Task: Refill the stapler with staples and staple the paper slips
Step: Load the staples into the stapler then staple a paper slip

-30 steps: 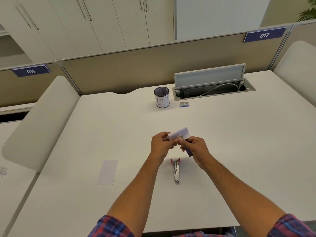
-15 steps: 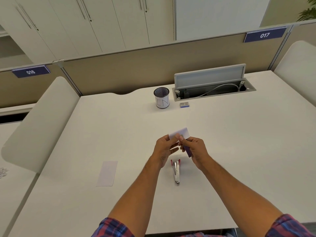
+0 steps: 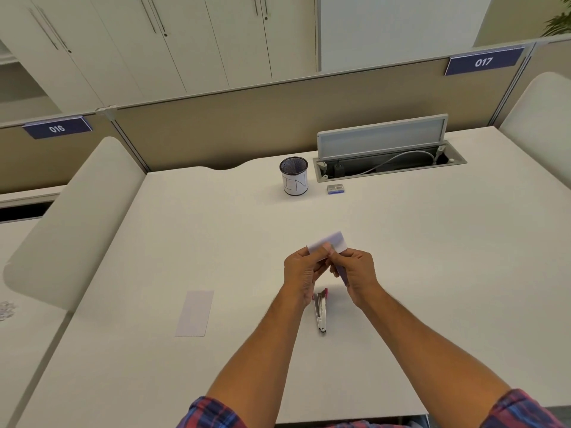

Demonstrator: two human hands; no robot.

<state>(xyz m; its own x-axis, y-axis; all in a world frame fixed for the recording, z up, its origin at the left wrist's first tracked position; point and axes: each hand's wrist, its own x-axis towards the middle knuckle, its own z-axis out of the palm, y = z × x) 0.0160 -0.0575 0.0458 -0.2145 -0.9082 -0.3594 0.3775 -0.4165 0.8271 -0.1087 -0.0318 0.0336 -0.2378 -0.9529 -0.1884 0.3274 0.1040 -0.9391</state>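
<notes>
The stapler [image 3: 320, 310] lies open on the desk [image 3: 432, 257] just below my hands, its long axis running near to far, hinge end far. My left hand [image 3: 301, 271] and right hand [image 3: 358, 274] both pinch a small staple box [image 3: 329, 244] above it. The right hand looks a touch nearer the stapler. A paper slip [image 3: 195, 313] lies well left; another small box [image 3: 335, 189] sits far, by the cup [image 3: 293, 176].

White desk [image 3: 432, 273], stapler [image 3: 320, 310] lying near the front, paper slip [image 3: 195, 313] flat to its left — well apart, mesh cup [image 3: 293, 176] and small staple box [image 3: 335, 189] by the open cable tray [image 3: 389, 163].
</notes>
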